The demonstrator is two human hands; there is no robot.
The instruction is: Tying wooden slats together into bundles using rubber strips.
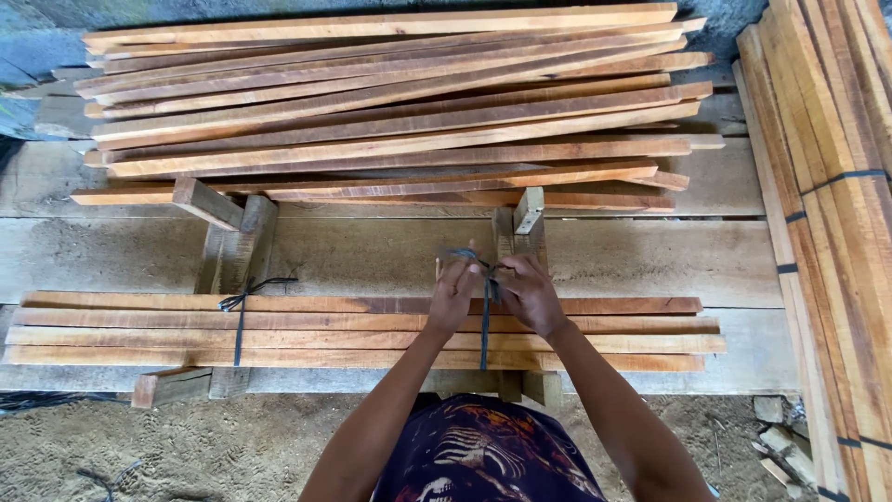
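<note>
Looking down on a rough plank worktop (pixel 372 256), grey and dusty, and the near bundle of wooden slats (pixel 279 330) lies across it with its long axis running left to right, ends pointing at the left and right edges of the scene. The slats are thin, flat, orange-brown strips with a sawn, streaky grain, laid side by side and stacked. A dark strap (pixel 484 321) crosses the bundle near to far, right of its middle, and both hands are on its knot at the far edge of the bundle. The left hand (pixel 454 296) is curled, fingers pinched narrow on the strap end; the right hand (pixel 528 293) is closed over the knot too, thumb and fingers gripping the strap. Further left, a second dark tie (pixel 240 321) already wraps the same bundle, its loose ends sticking up in a small bow. Two upright wooden blocks (pixel 518 232) stand just beyond the hands. On the far side, a loose heap of slats (pixel 390 102) spreads out untied, also lying left to right but fanned at slight angles. Along the right edge, strapped bundles (pixel 827 186) run near to far. Sandy floor (pixel 186 446) below, strewn with small offcuts (pixel 780 446) at the right.
</note>
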